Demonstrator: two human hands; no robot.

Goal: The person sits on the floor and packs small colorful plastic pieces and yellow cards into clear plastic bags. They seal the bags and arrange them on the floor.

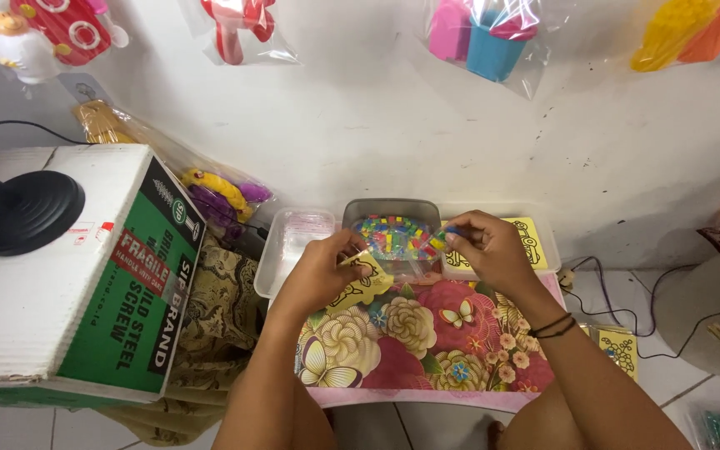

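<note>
Forearms reach over the flowered worktop [427, 333]. Left hand [327, 271] pinches a yellow card [366, 287] and a thin stick; right hand [485, 246] pinches a small bag of coloured beads [437, 242] above the bead tray [392, 229]. Step looks like packing; next needs bag and card brought together.

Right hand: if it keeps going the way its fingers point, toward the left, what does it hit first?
Probably the clear bag of coloured beads that the right hand is pinching, then the left hand. Depth is unclear.
</note>
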